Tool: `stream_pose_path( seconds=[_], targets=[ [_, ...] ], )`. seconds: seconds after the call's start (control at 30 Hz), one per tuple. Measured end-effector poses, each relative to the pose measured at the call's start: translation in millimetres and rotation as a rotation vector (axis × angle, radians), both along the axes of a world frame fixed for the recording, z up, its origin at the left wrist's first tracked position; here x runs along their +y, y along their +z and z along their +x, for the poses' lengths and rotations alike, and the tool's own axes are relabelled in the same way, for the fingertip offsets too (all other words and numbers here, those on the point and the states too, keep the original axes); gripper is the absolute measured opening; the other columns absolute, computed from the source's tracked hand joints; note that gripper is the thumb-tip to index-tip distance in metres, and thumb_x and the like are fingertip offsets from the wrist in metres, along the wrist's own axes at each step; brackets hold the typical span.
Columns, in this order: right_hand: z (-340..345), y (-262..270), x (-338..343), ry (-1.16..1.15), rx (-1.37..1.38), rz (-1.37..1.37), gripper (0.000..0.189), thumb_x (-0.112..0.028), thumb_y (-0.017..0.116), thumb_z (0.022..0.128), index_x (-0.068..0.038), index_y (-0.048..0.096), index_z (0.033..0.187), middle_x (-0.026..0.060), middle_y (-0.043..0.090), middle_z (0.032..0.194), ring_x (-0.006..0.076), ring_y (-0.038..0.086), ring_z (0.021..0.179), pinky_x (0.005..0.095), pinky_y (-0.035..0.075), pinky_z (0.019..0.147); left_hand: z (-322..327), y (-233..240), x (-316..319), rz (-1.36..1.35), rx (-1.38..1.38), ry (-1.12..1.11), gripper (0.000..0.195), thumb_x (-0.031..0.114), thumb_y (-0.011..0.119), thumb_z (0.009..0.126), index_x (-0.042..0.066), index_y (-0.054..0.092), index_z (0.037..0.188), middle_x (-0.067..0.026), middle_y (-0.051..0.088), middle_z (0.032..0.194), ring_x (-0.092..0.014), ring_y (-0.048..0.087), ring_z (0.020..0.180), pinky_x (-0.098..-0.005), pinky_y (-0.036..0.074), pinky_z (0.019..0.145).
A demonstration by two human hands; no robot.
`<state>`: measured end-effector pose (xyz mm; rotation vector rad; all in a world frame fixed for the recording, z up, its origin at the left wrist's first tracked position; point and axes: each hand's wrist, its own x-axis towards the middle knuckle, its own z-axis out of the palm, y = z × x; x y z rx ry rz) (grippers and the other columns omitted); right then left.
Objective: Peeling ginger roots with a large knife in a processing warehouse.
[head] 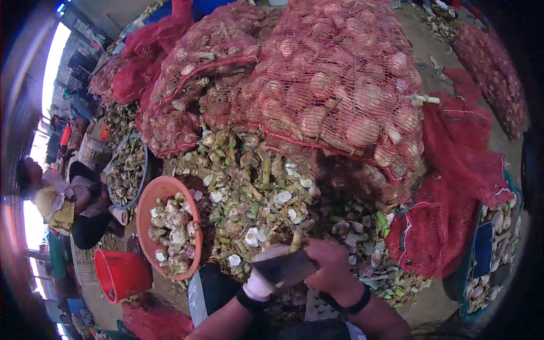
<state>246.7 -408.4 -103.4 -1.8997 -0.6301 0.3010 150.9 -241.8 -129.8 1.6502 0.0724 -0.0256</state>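
My right hand (333, 272), bare with a black wristband, closes around the right end of a broad-bladed knife (282, 268). Its dark, flat blade slants leftward across my left hand (260, 282), which wears a white glove. The blade hides most of the gloved fingers, so what they grip cannot be made out. A pale garlic stem (296, 240) sticks up between the two hands, above the blade. Beyond them spreads a heap of garlic bulbs and cut stems (242, 191). To the left, an orange basin (144, 221) holds trimmed garlic bulbs (176, 229).
Large red mesh sacks of garlic (340, 80) rise behind the heap. A red bucket (123, 274) lies tilted at left, near a seated person (59, 204). Slack red netting (442, 229) and a garlic-filled container (471, 289) are at right.
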Motion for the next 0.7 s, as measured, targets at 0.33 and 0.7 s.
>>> stream_pose_path(
  seconds=[0.33, 0.7],
  targets=[
    [-6.7, -87.8, -43.5, -0.26, 0.417, -0.495, 0.031, -0.033, 0.06, 0.074, -0.01, 0.069, 0.093, 0.0202, 0.066, 0.082, 0.0389, 0.062, 0.08, 0.0455, 0.051, 0.072, 84.5, 2.9, 131.9, 0.794, 0.116, 0.523, 0.057, 0.027, 0.07, 0.073, 0.003, 0.055, 0.122, -0.0207, 0.061, 0.111, -0.03, 0.058, 0.106, -0.037, 0.044, 0.092],
    [-6.6, -48.5, -24.6, -0.344, 0.392, -0.241, 0.022, -0.021, 0.066, 0.072, -0.005, 0.068, 0.088, 0.0169, 0.065, 0.081, 0.0317, 0.064, 0.077, 0.0379, 0.049, 0.068, 105.2, -84.9, 116.4, 0.37, 0.112, 0.364, 0.051, -0.007, 0.058, 0.071, 0.003, 0.044, 0.12, -0.0147, 0.061, 0.101, -0.019, 0.06, 0.095, -0.029, 0.047, 0.084]
  ],
)
